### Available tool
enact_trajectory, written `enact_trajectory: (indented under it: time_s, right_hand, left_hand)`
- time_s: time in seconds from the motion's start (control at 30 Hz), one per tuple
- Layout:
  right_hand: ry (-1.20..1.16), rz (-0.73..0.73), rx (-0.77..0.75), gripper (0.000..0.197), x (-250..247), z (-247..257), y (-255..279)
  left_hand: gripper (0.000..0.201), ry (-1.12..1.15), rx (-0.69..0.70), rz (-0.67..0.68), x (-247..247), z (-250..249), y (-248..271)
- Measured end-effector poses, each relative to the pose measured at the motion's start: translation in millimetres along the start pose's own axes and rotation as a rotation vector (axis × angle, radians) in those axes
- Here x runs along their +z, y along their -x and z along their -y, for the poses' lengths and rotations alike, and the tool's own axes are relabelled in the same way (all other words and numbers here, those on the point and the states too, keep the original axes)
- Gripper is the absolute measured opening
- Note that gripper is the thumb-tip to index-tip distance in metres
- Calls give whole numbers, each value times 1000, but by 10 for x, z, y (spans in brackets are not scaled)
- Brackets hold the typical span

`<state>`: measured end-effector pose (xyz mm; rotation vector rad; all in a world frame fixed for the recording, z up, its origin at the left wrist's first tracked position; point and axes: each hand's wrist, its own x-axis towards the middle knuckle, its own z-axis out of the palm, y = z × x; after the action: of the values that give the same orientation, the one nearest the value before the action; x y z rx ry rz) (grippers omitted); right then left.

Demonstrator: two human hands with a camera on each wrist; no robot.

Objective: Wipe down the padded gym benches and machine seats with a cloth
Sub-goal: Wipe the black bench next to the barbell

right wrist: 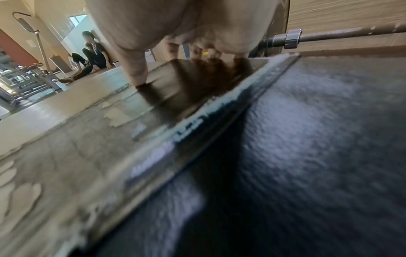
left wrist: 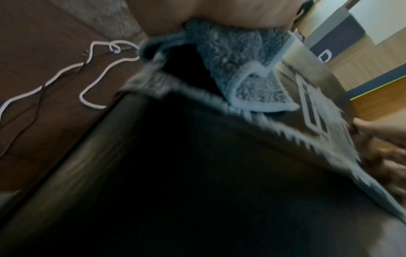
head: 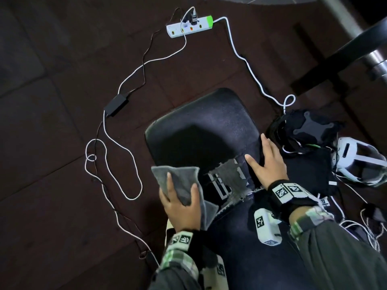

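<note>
A black padded bench seat (head: 201,130) runs from the middle of the head view toward me, with a worn, peeling patch (head: 228,178) near its join. My left hand (head: 180,204) holds a folded grey cloth (head: 178,185) at the seat's near left corner, fingers and thumb wrapped over it. In the left wrist view the fluffy cloth (left wrist: 230,57) hangs from under my palm over the pad (left wrist: 197,173). My right hand (head: 266,162) rests flat on the seat's right edge with fingers spread, and its fingers (right wrist: 136,69) touch the glossy pad (right wrist: 307,139) in the right wrist view.
A white power strip (head: 189,26) with white cables (head: 113,162) and a black adapter (head: 117,104) lie on the dark floor at left. Dark bags (head: 310,130) and a white headset (head: 360,162) sit to the right. A metal bar (right wrist: 329,35) runs behind. People sit far off (right wrist: 92,53).
</note>
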<state>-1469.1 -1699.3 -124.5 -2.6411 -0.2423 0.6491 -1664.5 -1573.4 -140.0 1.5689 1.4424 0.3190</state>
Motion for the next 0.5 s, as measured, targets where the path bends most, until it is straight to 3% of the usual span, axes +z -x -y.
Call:
enact_trajectory:
  time_s: [0.1, 0.33, 0.5]
  right_hand:
    - [26, -36, -8, 76, 21, -100, 141]
    - [74, -38, -22, 74, 71, -91, 287]
    - [86, 5, -3, 73, 78, -90, 354]
  left_hand:
    - [80, -23, -26, 69, -19, 26, 72]
    - [77, 22, 43, 49, -114, -9, -345]
    - [81, 26, -83, 32, -73, 163, 295]
